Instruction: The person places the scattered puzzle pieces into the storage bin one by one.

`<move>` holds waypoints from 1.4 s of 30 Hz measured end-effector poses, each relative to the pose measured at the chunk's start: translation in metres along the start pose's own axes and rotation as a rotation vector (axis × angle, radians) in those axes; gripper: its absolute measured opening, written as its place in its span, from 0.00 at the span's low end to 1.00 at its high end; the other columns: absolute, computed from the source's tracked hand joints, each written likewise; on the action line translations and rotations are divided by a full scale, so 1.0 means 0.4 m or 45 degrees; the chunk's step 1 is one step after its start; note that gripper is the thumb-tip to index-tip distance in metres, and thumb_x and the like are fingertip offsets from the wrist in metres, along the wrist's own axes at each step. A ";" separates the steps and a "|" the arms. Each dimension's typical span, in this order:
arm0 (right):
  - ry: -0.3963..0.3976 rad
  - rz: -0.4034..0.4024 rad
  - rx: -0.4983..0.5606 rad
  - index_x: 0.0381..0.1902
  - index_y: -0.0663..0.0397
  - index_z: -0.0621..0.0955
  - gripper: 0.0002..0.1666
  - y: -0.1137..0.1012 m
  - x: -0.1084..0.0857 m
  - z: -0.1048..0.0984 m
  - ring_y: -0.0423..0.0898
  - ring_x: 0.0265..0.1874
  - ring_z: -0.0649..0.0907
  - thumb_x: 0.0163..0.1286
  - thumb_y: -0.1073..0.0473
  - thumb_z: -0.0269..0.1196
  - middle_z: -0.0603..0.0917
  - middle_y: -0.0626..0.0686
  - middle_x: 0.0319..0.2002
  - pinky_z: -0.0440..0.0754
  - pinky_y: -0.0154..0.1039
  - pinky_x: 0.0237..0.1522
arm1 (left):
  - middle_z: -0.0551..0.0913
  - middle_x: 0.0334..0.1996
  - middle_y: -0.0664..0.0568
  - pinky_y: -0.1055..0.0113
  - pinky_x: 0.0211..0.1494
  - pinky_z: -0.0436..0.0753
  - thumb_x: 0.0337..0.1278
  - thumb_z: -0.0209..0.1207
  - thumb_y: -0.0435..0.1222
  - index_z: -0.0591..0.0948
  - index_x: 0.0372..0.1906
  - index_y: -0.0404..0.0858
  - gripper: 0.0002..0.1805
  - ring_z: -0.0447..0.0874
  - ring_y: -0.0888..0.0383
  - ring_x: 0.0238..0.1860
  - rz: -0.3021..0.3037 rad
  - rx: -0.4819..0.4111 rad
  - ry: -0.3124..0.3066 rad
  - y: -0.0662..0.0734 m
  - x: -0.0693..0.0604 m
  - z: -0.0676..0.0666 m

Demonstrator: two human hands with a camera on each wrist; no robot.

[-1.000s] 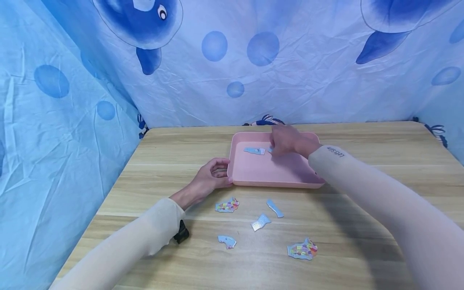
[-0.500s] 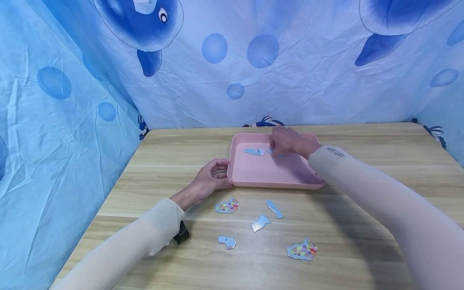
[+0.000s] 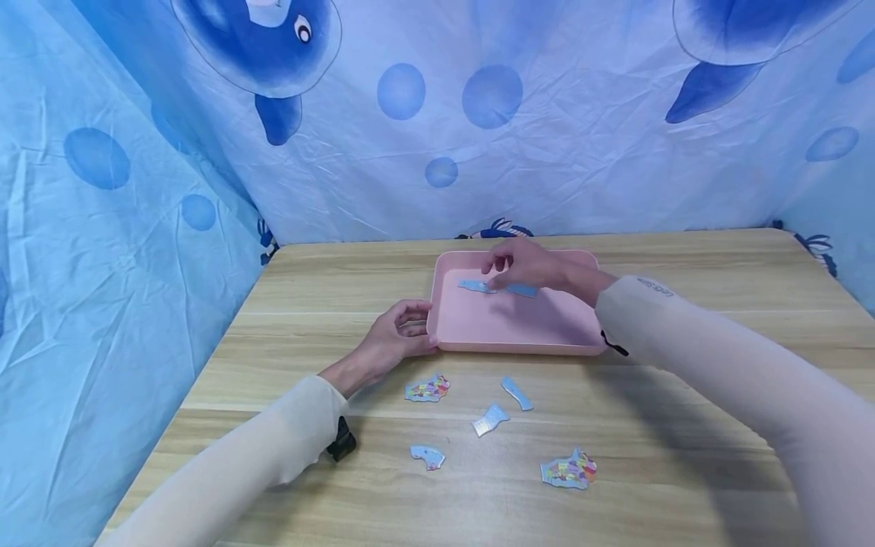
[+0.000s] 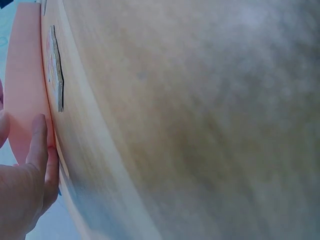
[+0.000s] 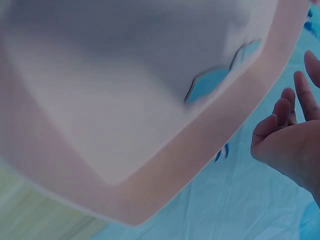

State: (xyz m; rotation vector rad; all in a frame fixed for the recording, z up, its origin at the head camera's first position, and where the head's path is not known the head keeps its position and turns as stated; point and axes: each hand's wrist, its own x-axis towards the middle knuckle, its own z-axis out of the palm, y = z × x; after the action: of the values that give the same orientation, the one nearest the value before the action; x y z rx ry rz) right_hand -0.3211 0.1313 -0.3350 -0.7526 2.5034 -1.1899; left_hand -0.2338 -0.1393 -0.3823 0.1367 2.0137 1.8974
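Inside the pink tray (image 3: 519,327) lie two flat light-blue jigsaw pieces, a left piece (image 3: 472,286) and a right piece (image 3: 522,291). My right hand (image 3: 529,264) hovers over them with relaxed, spread fingers. Its thumb tip is at the left piece's right end, partly covering it; whether it touches cannot be told. The right wrist view shows nothing between that hand's fingers. Against the tray's left wall rests my left hand (image 3: 396,332), thumb by the front corner. In the left wrist view, its fairly straight fingers (image 4: 39,140) touch the outer wall.
In front of the tray, on the wooden table (image 3: 328,281), lie a multicoloured piece (image 3: 427,389), a narrow blue strip (image 3: 516,393), a blue piece (image 3: 491,420), a curved blue piece (image 3: 428,456) and another multicoloured piece (image 3: 570,469). A blue curtain (image 3: 444,137) hangs behind.
My right hand has shifted left from the right piece to the left piece, and its fingers have spread. The right piece shows more fully. My left hand and the tray stay put.
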 end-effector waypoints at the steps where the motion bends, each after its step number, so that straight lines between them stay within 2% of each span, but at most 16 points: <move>1: -0.003 -0.013 0.025 0.44 0.63 0.82 0.14 -0.005 -0.005 0.005 0.54 0.43 0.71 0.60 0.66 0.69 0.77 0.59 0.41 0.73 0.41 0.41 | 0.68 0.62 0.40 0.59 0.53 0.86 0.51 0.64 0.21 0.65 0.66 0.34 0.36 0.72 0.44 0.61 -0.001 0.001 0.000 -0.001 0.001 0.000; 5: 0.021 -0.094 0.059 0.44 0.60 0.82 0.14 -0.023 -0.021 0.022 0.58 0.51 0.70 0.58 0.66 0.69 0.79 0.58 0.47 0.74 0.50 0.51 | 0.68 0.63 0.39 0.59 0.52 0.86 0.51 0.64 0.21 0.65 0.66 0.34 0.36 0.72 0.43 0.61 -0.004 0.002 -0.001 -0.003 0.003 0.002; 10: 0.068 -0.153 -0.025 0.44 0.55 0.83 0.16 -0.040 -0.049 0.034 0.57 0.53 0.69 0.56 0.64 0.70 0.75 0.56 0.46 0.72 0.58 0.57 | 0.68 0.63 0.39 0.59 0.52 0.86 0.51 0.64 0.21 0.65 0.66 0.34 0.36 0.72 0.43 0.61 -0.008 0.002 0.001 -0.001 0.003 0.003; 14: 0.085 -0.158 -0.088 0.45 0.49 0.83 0.17 -0.050 -0.084 0.042 0.54 0.53 0.68 0.57 0.63 0.71 0.72 0.54 0.47 0.73 0.56 0.57 | 0.68 0.63 0.40 0.59 0.52 0.86 0.52 0.64 0.21 0.65 0.66 0.34 0.36 0.72 0.43 0.61 -0.007 0.005 -0.001 0.002 0.002 0.003; 20: 0.116 -0.138 -0.083 0.47 0.45 0.82 0.20 -0.047 -0.136 0.053 0.52 0.55 0.66 0.56 0.63 0.72 0.70 0.51 0.50 0.71 0.53 0.55 | 0.68 0.63 0.39 0.59 0.52 0.86 0.51 0.64 0.21 0.65 0.66 0.34 0.36 0.72 0.43 0.61 -0.009 0.006 0.003 0.003 0.001 0.003; 25: 0.131 -0.176 -0.089 0.48 0.41 0.82 0.21 -0.050 -0.176 0.066 0.48 0.54 0.64 0.56 0.63 0.72 0.69 0.51 0.48 0.69 0.53 0.54 | 0.68 0.63 0.39 0.59 0.52 0.86 0.51 0.64 0.21 0.65 0.66 0.33 0.36 0.72 0.43 0.61 -0.010 0.005 0.003 0.004 0.001 0.004; 32: 0.103 -0.241 -0.118 0.48 0.36 0.81 0.21 -0.055 -0.218 0.090 0.47 0.54 0.65 0.57 0.60 0.70 0.69 0.47 0.48 0.64 0.50 0.56 | 0.69 0.62 0.39 0.59 0.52 0.86 0.51 0.64 0.21 0.65 0.66 0.33 0.35 0.73 0.43 0.61 -0.010 0.010 0.012 0.004 0.001 0.005; 37: 0.096 -0.289 -0.132 0.48 0.37 0.81 0.21 -0.049 -0.242 0.108 0.48 0.55 0.64 0.56 0.58 0.71 0.69 0.47 0.49 0.59 0.54 0.57 | 0.69 0.62 0.39 0.59 0.52 0.86 0.52 0.63 0.20 0.65 0.66 0.33 0.35 0.73 0.43 0.61 -0.009 0.016 0.010 0.003 0.000 0.005; 42: 0.064 -0.293 -0.185 0.48 0.31 0.81 0.25 -0.050 -0.271 0.131 0.46 0.52 0.64 0.54 0.59 0.74 0.67 0.45 0.50 0.60 0.50 0.52 | 0.68 0.62 0.39 0.58 0.52 0.86 0.52 0.64 0.21 0.64 0.66 0.33 0.36 0.72 0.43 0.62 -0.010 0.015 0.004 0.007 -0.001 0.003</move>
State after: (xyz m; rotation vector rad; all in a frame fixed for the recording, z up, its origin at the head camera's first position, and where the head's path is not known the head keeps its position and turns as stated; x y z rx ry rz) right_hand -0.2012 0.1478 -0.3504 -1.0860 2.6226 -1.1170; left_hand -0.2334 -0.1380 -0.3794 0.1293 2.0246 1.8826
